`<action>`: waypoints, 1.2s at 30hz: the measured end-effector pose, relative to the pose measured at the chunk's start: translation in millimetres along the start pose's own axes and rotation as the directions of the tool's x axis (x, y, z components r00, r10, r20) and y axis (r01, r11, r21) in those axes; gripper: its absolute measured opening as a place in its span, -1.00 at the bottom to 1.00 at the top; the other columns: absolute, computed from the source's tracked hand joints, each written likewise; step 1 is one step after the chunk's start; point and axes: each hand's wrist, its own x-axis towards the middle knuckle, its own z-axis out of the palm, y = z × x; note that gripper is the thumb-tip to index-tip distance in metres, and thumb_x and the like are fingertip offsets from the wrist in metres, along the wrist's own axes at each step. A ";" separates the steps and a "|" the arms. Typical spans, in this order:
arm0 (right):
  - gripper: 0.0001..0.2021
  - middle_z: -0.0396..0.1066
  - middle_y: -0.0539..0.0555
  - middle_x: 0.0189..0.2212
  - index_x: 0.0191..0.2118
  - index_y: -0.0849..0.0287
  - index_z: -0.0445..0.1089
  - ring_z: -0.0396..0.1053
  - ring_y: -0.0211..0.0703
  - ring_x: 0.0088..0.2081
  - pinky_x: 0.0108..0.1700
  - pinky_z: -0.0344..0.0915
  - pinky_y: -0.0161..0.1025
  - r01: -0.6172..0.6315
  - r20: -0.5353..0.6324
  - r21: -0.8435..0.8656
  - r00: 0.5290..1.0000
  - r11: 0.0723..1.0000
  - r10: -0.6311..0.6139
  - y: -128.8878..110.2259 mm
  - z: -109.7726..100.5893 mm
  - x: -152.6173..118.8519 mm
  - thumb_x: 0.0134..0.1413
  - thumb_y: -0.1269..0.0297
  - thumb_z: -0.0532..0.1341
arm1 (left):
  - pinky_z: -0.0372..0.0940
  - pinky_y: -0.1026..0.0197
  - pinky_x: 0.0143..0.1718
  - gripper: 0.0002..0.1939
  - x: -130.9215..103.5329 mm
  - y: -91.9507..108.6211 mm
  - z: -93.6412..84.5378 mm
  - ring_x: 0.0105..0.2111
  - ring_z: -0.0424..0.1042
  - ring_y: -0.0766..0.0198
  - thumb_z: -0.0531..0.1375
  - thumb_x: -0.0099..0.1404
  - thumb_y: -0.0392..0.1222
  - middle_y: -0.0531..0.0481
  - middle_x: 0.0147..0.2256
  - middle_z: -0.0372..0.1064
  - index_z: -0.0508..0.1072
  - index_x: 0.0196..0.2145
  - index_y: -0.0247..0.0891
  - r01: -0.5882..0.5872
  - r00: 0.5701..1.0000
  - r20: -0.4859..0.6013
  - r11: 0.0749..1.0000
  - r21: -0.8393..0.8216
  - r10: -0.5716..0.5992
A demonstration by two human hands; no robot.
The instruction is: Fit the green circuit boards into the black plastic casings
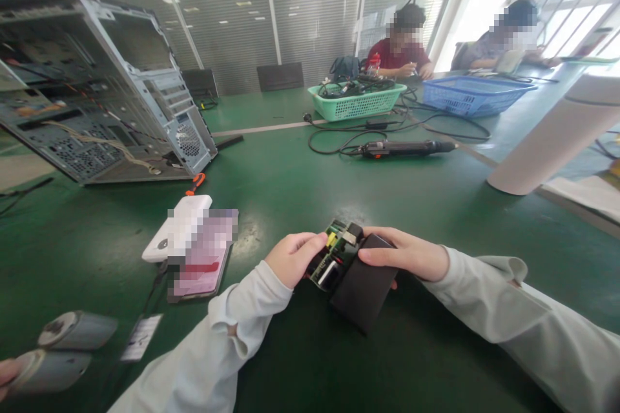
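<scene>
Low over the green table, my left hand (299,259) pinches a small circuit board (325,272) by its left side. Yellow, black and silver parts stand up from the board. My right hand (404,255) is closed around a flat black plastic case (364,287), thumb on top and fingers beneath. The board and the case lie edge to edge between my hands; whether they are joined I cannot tell. To the left of my left hand are a white power bank (177,229) and a pink-screened phone (206,258).
An open computer case (121,90) stands at left. A black electric screwdriver (407,149) lies ahead, before a green basket (358,105) of cables and a blue basket (475,95). A white cylinder (557,135) leans at right. Another hand (7,377) touches metal cylinders (53,371). Two people sit across.
</scene>
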 end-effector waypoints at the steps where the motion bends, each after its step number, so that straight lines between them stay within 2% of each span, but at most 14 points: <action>1: -0.38 0.25 0.05 -0.54 -0.10 0.31 0.18 0.26 -0.29 -0.59 -0.70 0.19 -0.49 -0.010 -0.022 0.023 1.000 1.000 0.010 0.6 -1.4 0.8 -0.18 -0.10 0.23 | 0.12 0.29 -0.64 -0.64 2.7 -1.2 -1.7 -0.67 0.22 0.33 0.10 0.07 0.05 0.05 -0.72 0.27 0.45 -0.61 -0.29 0.044 0.999 -0.001 0.998 -0.052 -0.044; 3: -0.37 0.25 0.04 -0.51 -0.13 0.30 0.21 0.24 -0.31 -0.57 -0.68 0.20 -0.50 -0.029 -0.092 0.096 0.995 0.995 0.038 0.6 -3.6 2.2 -0.27 -0.08 0.28 | 0.08 0.29 -0.68 -0.59 8.4 -4.3 -5.8 -0.72 0.19 0.35 0.03 0.12 0.09 0.04 -0.74 0.25 0.45 -0.59 -0.28 0.128 0.992 0.020 0.975 -0.183 -0.126; 7: -0.58 0.22 0.03 -0.53 -0.35 0.26 0.25 0.20 -0.34 -0.57 -0.65 0.20 -0.50 -0.026 -0.216 0.371 0.970 0.928 0.113 -6.6 -4.6 2.1 -0.30 0.06 0.31 | 0.02 0.30 -0.68 -0.55 16.4 -7.9 -14.6 -0.73 0.18 0.40 -0.08 0.21 0.05 0.03 -0.70 0.29 0.49 -0.42 -0.28 0.180 0.979 0.016 0.837 -0.517 -0.201; 12: -0.85 0.23 0.03 -0.52 -0.38 0.22 0.19 0.27 -0.29 -0.51 -0.48 0.30 -0.43 -0.091 -0.187 0.761 0.917 0.642 0.351 -17.7 -1.2 0.5 -0.01 0.23 0.05 | 0.05 0.30 -0.65 -0.58 17.0 -5.1 -20.2 -0.68 0.21 0.41 -0.08 0.23 -0.03 0.01 -0.64 0.31 0.50 -0.39 -0.31 0.199 0.972 0.032 0.745 -0.636 -0.233; 15: -0.77 0.24 0.07 -0.53 -0.38 0.24 0.17 0.25 -0.26 -0.55 -0.51 0.27 -0.40 -0.156 -0.056 0.797 0.943 0.584 0.328 -17.6 1.4 1.2 0.02 0.19 -0.10 | 0.05 0.30 -0.64 -0.58 16.4 -4.1 -19.3 -0.67 0.20 0.41 -0.10 0.23 -0.03 0.02 -0.63 0.30 0.49 -0.37 -0.28 0.193 0.970 0.000 0.770 -0.609 -0.243; 19: -0.55 0.26 0.14 -0.51 -0.15 0.34 0.21 0.25 -0.24 -0.55 -0.48 0.26 -0.38 -0.237 0.111 0.772 0.964 0.590 0.243 -13.4 3.9 1.6 -0.01 0.15 -0.20 | 0.04 0.30 -0.66 -0.57 15.7 -3.3 -15.7 -0.69 0.19 0.41 -0.09 0.21 -0.01 0.02 -0.63 0.28 0.49 -0.37 -0.28 0.179 0.970 -0.028 0.794 -0.581 -0.240; 21: -0.52 0.26 0.14 -0.51 -0.11 0.36 0.20 0.26 -0.24 -0.54 -0.45 0.26 -0.38 -0.254 0.136 0.758 0.962 0.601 0.235 -11.5 4.0 1.4 -0.01 0.14 -0.20 | 0.04 0.30 -0.67 -0.59 15.2 -2.7 -14.3 -0.70 0.19 0.41 -0.08 0.21 -0.03 0.02 -0.65 0.28 0.49 -0.38 -0.28 0.172 0.970 -0.036 0.783 -0.598 -0.241; 23: -0.58 0.26 0.12 -0.50 -0.18 0.33 0.21 0.27 -0.24 -0.53 -0.45 0.26 -0.38 -0.218 0.083 0.729 0.969 0.649 0.232 -9.6 3.9 1.6 -0.03 0.13 -0.13 | 0.05 0.31 -0.68 -0.60 14.9 -1.9 -13.6 -0.70 0.20 0.40 -0.08 0.21 -0.05 0.01 -0.65 0.29 0.49 -0.39 -0.29 0.164 0.970 -0.043 0.773 -0.614 -0.240; 26: -0.66 0.26 0.09 -0.45 -0.27 0.28 0.18 0.30 -0.21 -0.44 -0.42 0.27 -0.38 -0.088 -0.100 0.586 0.979 0.806 0.179 -5.6 4.8 2.7 -0.11 0.10 0.10 | 0.08 0.33 -0.71 -0.59 15.4 -0.9 -13.8 -0.73 0.22 0.40 -0.11 0.22 -0.07 0.02 -0.66 0.28 0.48 -0.39 -0.32 0.168 0.968 -0.040 0.759 -0.629 -0.248; 28: -0.58 0.25 0.09 -0.38 -0.27 0.26 0.15 0.29 -0.21 -0.39 -0.40 0.28 -0.38 0.057 -0.242 0.385 0.970 0.921 0.041 -2.6 6.3 3.2 -0.23 0.12 0.25 | 0.10 0.33 -0.73 -0.57 16.2 -0.4 -14.6 -0.74 0.23 0.39 -0.13 0.22 -0.07 0.01 -0.67 0.27 0.46 -0.38 -0.35 0.184 0.964 -0.032 0.752 -0.633 -0.263; 30: -0.54 0.24 0.08 -0.34 -0.26 0.24 0.11 0.28 -0.22 -0.39 -0.41 0.27 -0.37 0.217 -0.358 0.099 0.918 0.971 -0.169 -0.2 8.3 2.6 -0.26 0.15 0.30 | 0.11 0.34 -0.74 -0.57 17.1 -0.1 -15.5 -0.74 0.23 0.38 -0.13 0.22 -0.07 0.01 -0.66 0.27 0.44 -0.35 -0.37 0.189 0.963 -0.029 0.746 -0.639 -0.268; 32: -0.59 0.23 0.08 -0.29 -0.26 0.22 0.09 0.29 -0.20 -0.35 -0.36 0.28 -0.32 0.346 -0.417 -0.253 0.803 0.903 -0.425 0.3 10.5 0.6 -0.20 0.20 0.28 | 0.13 0.34 -0.75 -0.57 17.5 0.1 -16.3 -0.74 0.24 0.37 -0.13 0.22 -0.09 0.00 -0.66 0.28 0.44 -0.32 -0.40 0.188 0.963 -0.025 0.737 -0.650 -0.268; 34: -0.65 0.23 0.11 -0.22 -0.22 0.21 0.09 0.28 -0.15 -0.26 -0.26 0.27 -0.26 0.382 -0.361 -0.567 0.681 0.729 -0.637 -1.2 13.0 -2.7 -0.13 0.26 0.23 | 0.14 0.34 -0.76 -0.56 17.6 0.5 -16.8 -0.74 0.25 0.37 -0.15 0.23 -0.10 0.00 -0.66 0.27 0.43 -0.30 -0.42 0.192 0.962 -0.020 0.727 -0.659 -0.271; 36: -0.70 0.21 0.13 -0.15 -0.21 0.20 0.09 0.25 -0.12 -0.17 -0.18 0.25 -0.23 0.362 -0.263 -0.754 0.599 0.549 -0.756 -4.1 15.5 -7.3 -0.08 0.30 0.18 | 0.14 0.35 -0.76 -0.55 17.6 1.1 -17.1 -0.75 0.25 0.37 -0.17 0.25 -0.12 0.00 -0.67 0.27 0.42 -0.27 -0.44 0.188 0.963 -0.017 0.721 -0.667 -0.268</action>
